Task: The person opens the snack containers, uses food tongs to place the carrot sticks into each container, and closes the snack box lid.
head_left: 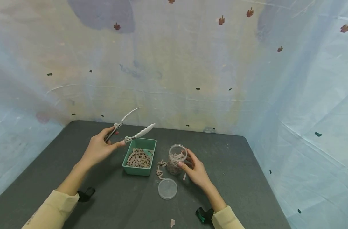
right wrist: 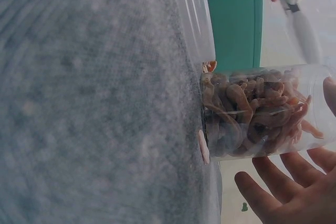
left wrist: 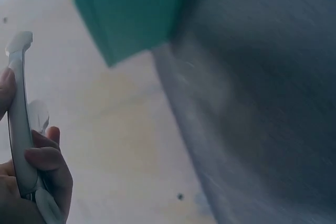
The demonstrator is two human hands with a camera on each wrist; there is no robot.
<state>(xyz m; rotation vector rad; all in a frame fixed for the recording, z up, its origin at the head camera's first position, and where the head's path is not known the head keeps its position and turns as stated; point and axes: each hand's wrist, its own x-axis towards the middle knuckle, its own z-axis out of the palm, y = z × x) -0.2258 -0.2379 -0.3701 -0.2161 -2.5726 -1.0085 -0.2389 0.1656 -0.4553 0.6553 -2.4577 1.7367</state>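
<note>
My left hand (head_left: 100, 146) holds a pair of tongs (head_left: 145, 130) with pale tips, their two arms spread wide over the far left of the green plastic box (head_left: 137, 171). Brownish strips (head_left: 139, 158), dried-looking, lie heaped in that box. To its right stands a clear jar (head_left: 174, 168), upright and uncovered, with more such strips (right wrist: 262, 100) inside. My right hand (head_left: 197, 170) grips the jar from the right, thumb on the near side and fingers around the far side. In the left wrist view, fingers wrap the tongs' handle (left wrist: 21, 124).
A clear round lid (head_left: 167, 189) lies flat in front of the jar. Several loose strips (head_left: 159, 172) are scattered between box and jar, and a pale scrap (head_left: 172, 223) lies near the front. Behind the dark table (head_left: 219, 159) hangs a patterned sheet (head_left: 174, 63).
</note>
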